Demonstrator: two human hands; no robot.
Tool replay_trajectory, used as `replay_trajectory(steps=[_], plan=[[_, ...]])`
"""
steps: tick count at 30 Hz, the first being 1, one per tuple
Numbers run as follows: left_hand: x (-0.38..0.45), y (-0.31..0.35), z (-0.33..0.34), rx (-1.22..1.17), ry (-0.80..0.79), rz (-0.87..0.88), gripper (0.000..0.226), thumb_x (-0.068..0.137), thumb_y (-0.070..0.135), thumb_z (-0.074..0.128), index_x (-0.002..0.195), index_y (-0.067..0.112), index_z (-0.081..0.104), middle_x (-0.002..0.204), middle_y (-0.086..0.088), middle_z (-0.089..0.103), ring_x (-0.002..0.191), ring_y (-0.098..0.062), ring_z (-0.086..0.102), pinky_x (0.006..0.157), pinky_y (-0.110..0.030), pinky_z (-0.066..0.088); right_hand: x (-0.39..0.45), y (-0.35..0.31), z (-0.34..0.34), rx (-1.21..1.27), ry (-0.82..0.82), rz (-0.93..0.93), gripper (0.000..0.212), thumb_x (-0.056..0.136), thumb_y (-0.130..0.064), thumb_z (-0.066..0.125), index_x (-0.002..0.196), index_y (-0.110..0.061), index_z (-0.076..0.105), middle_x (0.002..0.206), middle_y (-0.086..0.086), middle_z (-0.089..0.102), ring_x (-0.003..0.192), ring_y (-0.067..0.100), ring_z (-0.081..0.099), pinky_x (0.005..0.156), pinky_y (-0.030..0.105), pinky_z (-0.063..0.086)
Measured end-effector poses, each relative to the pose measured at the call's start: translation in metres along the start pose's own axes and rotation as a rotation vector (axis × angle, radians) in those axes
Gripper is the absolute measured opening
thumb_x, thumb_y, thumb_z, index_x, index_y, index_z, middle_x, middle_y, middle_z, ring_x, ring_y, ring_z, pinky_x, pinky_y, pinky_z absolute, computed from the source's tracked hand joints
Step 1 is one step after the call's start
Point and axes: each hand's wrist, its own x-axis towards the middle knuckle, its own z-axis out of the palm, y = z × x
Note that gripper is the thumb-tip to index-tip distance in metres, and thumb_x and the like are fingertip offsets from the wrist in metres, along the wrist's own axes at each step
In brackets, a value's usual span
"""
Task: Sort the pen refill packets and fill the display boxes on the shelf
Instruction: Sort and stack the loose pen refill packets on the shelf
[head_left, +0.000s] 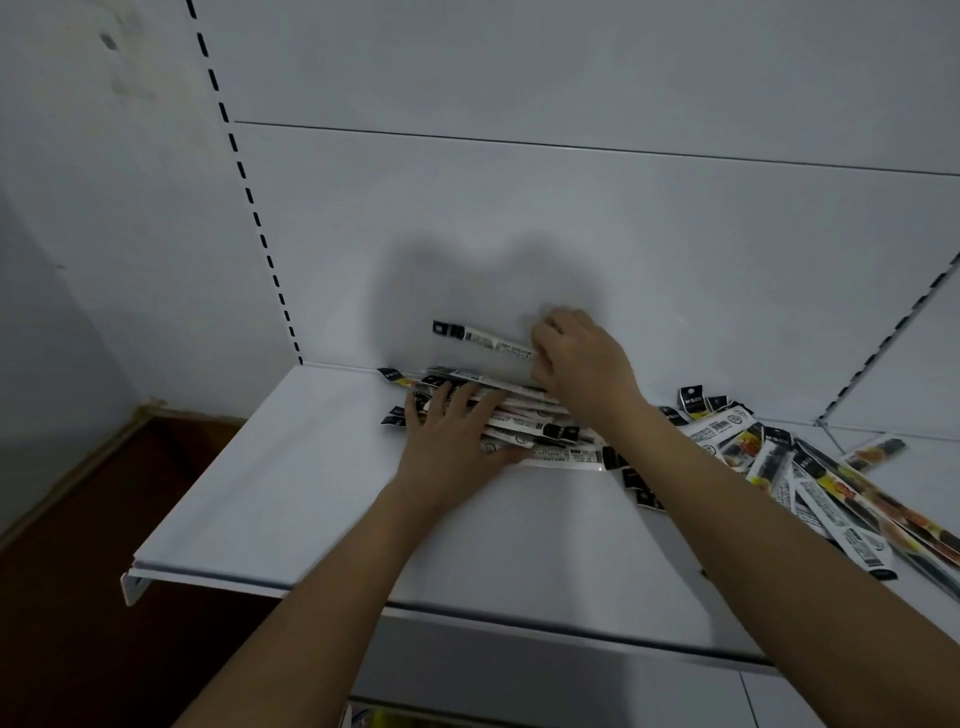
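Packet (485, 340) pinched in right hand (582, 364) fingers, above stack (519, 415); left hand (457, 436) fingers flat on stack.

One refill packet (485, 340) is up off the white shelf (270, 478), roughly level, above a neat stack (519, 421); loose messy pile (810, 467) further right.

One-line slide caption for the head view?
Right hand lifts one refill packet while left hand presses the sorted stack on the shelf.

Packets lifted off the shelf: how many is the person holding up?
1: a single packet pinched in the right hand, raised above the pile under the left hand.
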Motion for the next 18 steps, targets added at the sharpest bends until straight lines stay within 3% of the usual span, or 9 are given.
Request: replay_trajectory(steps=[2,4,6,8,11,13,16,18], plan=[[0.011,-0.001,0.000,-0.153,-0.015,-0.062,0.098,0.072,0.080,0.050,0.149,0.021,0.036,0.152,-0.001,0.039,0.144,-0.026,0.028,0.119,-0.054,0.011,-0.013,-0.006,-0.010,0.063,0.009,-0.043,0.008,0.074,-0.013,0.052,0.073,-0.008,0.058,0.071,0.009,0.061,0.065,0.030,0.058,0.050,0.031,0.045],[0.020,-0.001,-0.008,-0.335,0.047,-0.111,0.111,0.062,0.075,0.067,0.146,0.009,0.040,0.148,-0.012,0.043,0.140,-0.032,0.035,0.118,-0.050,0.020,-0.034,-0.013,-0.012,0.105,-0.049,-0.008,0.006,0.070,-0.009,0.062,0.072,-0.010,0.057,0.069,0.006,0.062,0.061,0.030,0.059,0.048,0.028,0.041],[0.018,0.001,-0.023,-0.538,0.014,-0.155,0.125,0.058,0.060,0.086,0.153,0.007,0.024,0.157,-0.013,0.026,0.147,-0.028,0.021,0.121,-0.035,0.015,-0.057,-0.021,-0.010,0.139,-0.090,0.019,0.020,0.068,-0.005,0.075,0.074,-0.012,0.058,0.071,0.004,0.064,0.064,0.030,0.061,0.051,0.025,0.035],[0.010,-0.007,-0.036,-0.617,-0.047,-0.153,0.142,0.054,0.053,0.091,0.157,0.010,0.003,0.163,-0.007,0.006,0.150,-0.018,0.005,0.120,-0.027,0.007,-0.071,-0.025,-0.007,0.218,-0.109,0.029,0.021,0.073,-0.004,0.073,0.081,-0.016,0.057,0.076,0.002,0.065,0.070,0.029,0.061,0.056,0.026,0.035],[-0.007,-0.028,-0.046,-0.531,0.105,-0.093,0.154,0.037,0.086,0.071,0.156,0.022,-0.002,0.164,-0.007,0.006,0.151,-0.022,0.003,0.122,-0.042,0.008,-0.081,-0.022,-0.002,0.317,-0.166,0.041,0.033,0.079,-0.007,0.065,0.104,-0.027,0.055,0.098,-0.002,0.068,0.091,0.024,0.062,0.074,0.034,0.049],[-0.015,-0.030,-0.048,-0.404,0.059,-0.052,0.148,0.034,0.095,0.057,0.152,0.036,-0.009,0.165,-0.004,0.001,0.152,-0.025,-0.005,0.120,-0.052,0.005,-0.084,-0.018,0.002,0.359,-0.208,0.087,0.034,0.082,-0.011,0.062,0.112,-0.028,0.059,0.112,-0.004,0.069,0.105,0.023,0.062,0.087,0.043,0.051],[-0.021,-0.008,-0.039,-0.122,-0.088,0.055,0.124,0.047,0.095,0.041,0.147,0.046,-0.013,0.165,0.003,-0.010,0.150,-0.022,-0.017,0.117,-0.058,-0.002,-0.082,-0.019,-0.002,0.464,-0.188,0.184,0.032,0.081,-0.012,0.060,0.111,-0.020,0.065,0.115,-0.004,0.067,0.109,0.022,0.060,0.092,0.047,0.049],[-0.018,0.003,-0.025,0.028,-0.112,0.092,0.105,0.065,0.090,0.031,0.151,0.045,-0.009,0.165,0.006,-0.010,0.151,-0.023,-0.017,0.118,-0.061,-0.002,-0.079,-0.023,-0.008,0.492,-0.057,0.252,0.029,0.085,-0.016,0.062,0.113,-0.014,0.065,0.116,0.002,0.067,0.109,0.025,0.061,0.093,0.045,0.050]])
